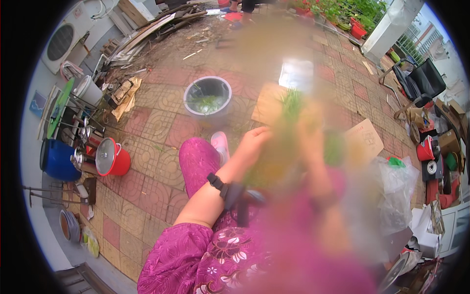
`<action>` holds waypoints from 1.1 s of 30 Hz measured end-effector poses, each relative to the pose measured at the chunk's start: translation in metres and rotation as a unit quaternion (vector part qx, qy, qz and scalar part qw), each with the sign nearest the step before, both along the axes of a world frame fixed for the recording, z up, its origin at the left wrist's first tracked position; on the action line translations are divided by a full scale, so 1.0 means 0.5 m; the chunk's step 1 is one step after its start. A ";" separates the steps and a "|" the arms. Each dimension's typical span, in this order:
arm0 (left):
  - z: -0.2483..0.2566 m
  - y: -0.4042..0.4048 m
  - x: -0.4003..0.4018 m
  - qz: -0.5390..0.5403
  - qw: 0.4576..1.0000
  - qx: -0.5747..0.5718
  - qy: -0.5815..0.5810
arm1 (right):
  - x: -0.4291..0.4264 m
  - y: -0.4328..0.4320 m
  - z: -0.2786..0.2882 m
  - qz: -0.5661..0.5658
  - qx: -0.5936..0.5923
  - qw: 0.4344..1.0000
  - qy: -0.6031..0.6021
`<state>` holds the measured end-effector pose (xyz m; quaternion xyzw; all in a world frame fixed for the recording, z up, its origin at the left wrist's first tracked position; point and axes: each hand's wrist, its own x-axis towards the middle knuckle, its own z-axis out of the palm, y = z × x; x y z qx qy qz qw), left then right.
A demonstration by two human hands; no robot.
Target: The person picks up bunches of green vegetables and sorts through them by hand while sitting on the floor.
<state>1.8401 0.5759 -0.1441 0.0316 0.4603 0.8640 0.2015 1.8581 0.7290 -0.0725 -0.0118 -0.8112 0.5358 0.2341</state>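
A blurred smear covers much of the middle and right of the view. My left hand (pixel 253 142) is raised over my lap with its fingers curled. Whatever lies at its fingertips is lost in the blur. Close by on the right, my right hand (pixel 310 128) looks closed around a bunch of green stalks (pixel 292 101), though its fingers are indistinct. Beyond the hands a flat tan sheet (pixel 267 101), perhaps cardboard, lies on the paving. A grey plastic tub (pixel 187 104) farther off holds loose green stalks (pixel 208 102) and some shiny liquid.
At left stand a red bucket (pixel 123 161) with a glass lid on top and a blue barrel (pixel 58 158). A cardboard piece (pixel 363 141) and a clear plastic bag (pixel 396 198) lie to my right. A black armchair (pixel 426 81) stands farther right. Another person's foot (pixel 235 9) shows at the top.
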 end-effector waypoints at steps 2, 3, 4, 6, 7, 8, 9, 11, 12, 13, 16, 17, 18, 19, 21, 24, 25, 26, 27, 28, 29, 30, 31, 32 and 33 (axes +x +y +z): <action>-0.010 -0.002 -0.002 -0.016 1.000 -0.005 0.017 | -0.019 0.021 -0.041 -0.011 -0.005 0.999 0.037; -0.006 0.002 0.000 -0.019 1.000 -0.004 0.016 | -0.031 0.048 -0.071 -0.024 -0.012 0.998 0.051; -0.001 0.001 0.002 -0.019 1.000 -0.009 0.014 | -0.037 0.058 -0.079 -0.033 -0.021 0.997 0.066; -0.006 -0.005 0.002 -0.020 1.000 -0.014 0.011 | -0.037 0.074 -0.073 -0.044 -0.038 0.998 0.019; -0.019 -0.015 -0.001 -0.042 0.998 -0.039 0.019 | -0.034 0.076 -0.061 -0.055 -0.054 0.997 -0.027; -0.023 -0.011 -0.006 -0.072 0.995 -0.059 0.028 | -0.022 0.082 -0.028 -0.064 -0.051 0.996 -0.025; -0.021 -0.017 -0.003 -0.071 0.995 -0.061 0.028 | -0.013 0.074 0.004 -0.069 -0.018 0.997 -0.025; -0.009 -0.015 0.006 -0.094 0.992 -0.083 0.011 | 0.001 0.065 0.043 -0.081 0.018 0.996 -0.019; -0.001 -0.012 0.004 -0.099 0.992 -0.076 0.018 | 0.009 0.063 0.061 -0.086 0.004 0.996 -0.024; 0.007 -0.013 0.003 -0.117 0.987 -0.100 0.049 | 0.008 0.070 0.063 -0.092 0.001 0.995 -0.025; 0.095 0.000 0.050 -0.071 0.991 -0.093 0.060 | -0.020 0.109 0.006 -0.079 0.021 0.997 0.007; 0.117 -0.004 0.068 0.001 0.997 -0.069 0.032 | -0.032 0.120 -0.023 -0.071 0.029 0.997 0.014; 0.112 -0.022 0.047 -0.058 0.994 -0.088 0.022 | -0.047 0.120 -0.037 -0.041 -0.195 0.980 0.019; 0.108 -0.020 0.049 -0.058 0.994 -0.088 0.019 | -0.051 0.128 -0.045 -0.018 -0.305 0.952 0.017; 0.108 -0.019 0.053 -0.039 0.995 -0.086 -0.008 | -0.034 0.161 -0.023 -0.051 -0.281 0.958 0.014; 0.088 -0.026 0.049 -0.036 0.993 -0.109 0.029 | 0.004 0.127 0.057 -0.058 -0.152 0.986 -0.024; 0.076 -0.026 0.048 -0.027 0.993 -0.097 0.055 | 0.004 0.128 0.055 0.012 -0.177 0.982 -0.064; 0.069 -0.028 0.043 -0.024 0.993 -0.097 0.055 | 0.002 0.128 0.053 0.078 -0.199 0.971 -0.109; 0.061 -0.023 0.034 -0.052 0.992 -0.106 0.044 | 0.006 0.113 0.059 0.076 -0.197 0.971 -0.108; 0.054 -0.023 0.028 -0.076 0.990 -0.116 0.031 | 0.010 0.079 0.068 0.082 -0.223 0.966 -0.103; 0.046 -0.023 0.023 -0.075 0.990 -0.115 0.032 | 0.011 0.062 0.074 0.087 -0.248 0.960 -0.096; 0.039 -0.020 0.016 -0.110 0.984 -0.125 0.059 | -0.004 0.079 0.034 0.113 -0.272 0.951 -0.093; 0.035 -0.016 0.010 -0.145 0.977 -0.135 0.085 | -0.020 0.097 -0.006 0.138 -0.296 0.941 -0.091; 0.023 -0.029 0.015 -0.132 0.977 -0.146 0.078 | -0.034 0.079 -0.031 0.134 -0.197 0.970 -0.043; 0.023 -0.021 0.019 -0.122 0.982 -0.121 0.080 | -0.038 0.079 -0.032 0.125 -0.139 0.982 -0.016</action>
